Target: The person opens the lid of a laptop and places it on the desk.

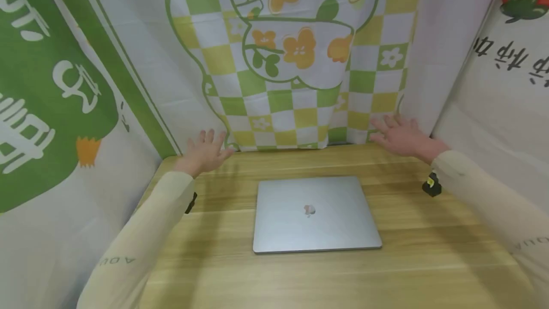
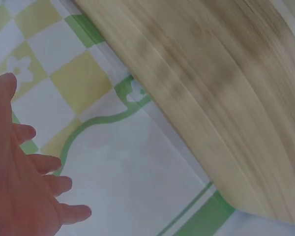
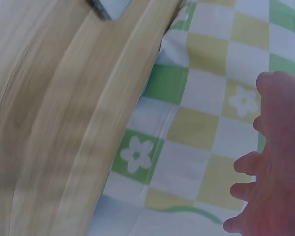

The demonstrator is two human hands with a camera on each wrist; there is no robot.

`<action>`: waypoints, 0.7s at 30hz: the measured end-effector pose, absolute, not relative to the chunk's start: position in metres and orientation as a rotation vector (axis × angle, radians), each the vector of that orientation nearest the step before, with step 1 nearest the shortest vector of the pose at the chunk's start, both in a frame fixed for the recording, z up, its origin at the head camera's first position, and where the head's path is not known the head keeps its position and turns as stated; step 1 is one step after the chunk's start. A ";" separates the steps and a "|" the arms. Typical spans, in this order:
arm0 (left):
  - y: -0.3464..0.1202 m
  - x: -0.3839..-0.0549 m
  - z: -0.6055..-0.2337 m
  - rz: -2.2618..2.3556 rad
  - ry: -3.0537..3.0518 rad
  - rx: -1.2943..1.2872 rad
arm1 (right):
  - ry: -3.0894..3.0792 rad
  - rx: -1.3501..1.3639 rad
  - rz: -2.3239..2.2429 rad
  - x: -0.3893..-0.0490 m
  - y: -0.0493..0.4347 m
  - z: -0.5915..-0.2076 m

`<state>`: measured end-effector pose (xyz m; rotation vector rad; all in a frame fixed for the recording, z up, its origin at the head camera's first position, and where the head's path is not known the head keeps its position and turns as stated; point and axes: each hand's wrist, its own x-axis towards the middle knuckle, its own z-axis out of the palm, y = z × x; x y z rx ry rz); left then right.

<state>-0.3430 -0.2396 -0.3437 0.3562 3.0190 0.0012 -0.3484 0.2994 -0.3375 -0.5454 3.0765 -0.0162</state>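
Note:
A closed silver laptop [image 1: 317,232] with a logo on its lid lies flat on the wooden table [image 1: 274,280], between the two forearms. My left hand [image 1: 206,152] is held out over the table's far left part, fingers spread and holding nothing. Over the far right part, my right hand [image 1: 401,136] is likewise stretched out with fingers apart and nothing in it. Both wrist views show the spread fingers in front of the checkered cloth, beyond the table's edge. In the right wrist view just a corner of the laptop [image 3: 113,7] shows at the top.
A hanging cloth [image 1: 274,113] with green and yellow checks and flowers borders the table's far edge. More printed cloth hangs at the left [image 1: 38,85] and at the right [image 1: 493,94]. Small black wrist devices show under the left sleeve [image 1: 158,213] and right sleeve [image 1: 480,190].

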 end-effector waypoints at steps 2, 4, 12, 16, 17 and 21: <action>-0.236 -0.342 -0.347 0.068 2.990 0.365 | 3.081 -0.572 0.029 -0.345 0.294 -0.338; -0.233 -0.341 -0.350 0.111 2.973 0.379 | 3.092 -0.620 0.073 -0.342 0.287 -0.339; -0.221 -0.332 -0.364 0.131 2.953 0.460 | 3.102 -0.784 0.020 -0.330 0.266 -0.354; -0.213 -0.328 -0.368 0.151 2.949 0.512 | 3.055 -0.816 -0.071 -0.323 0.259 -0.362; -0.212 -0.328 -0.369 0.154 2.950 0.529 | 3.052 -0.842 -0.066 -0.321 0.257 -0.364; -0.207 -0.326 -0.377 0.203 2.951 0.561 | 3.032 -0.944 -0.115 -0.315 0.248 -0.372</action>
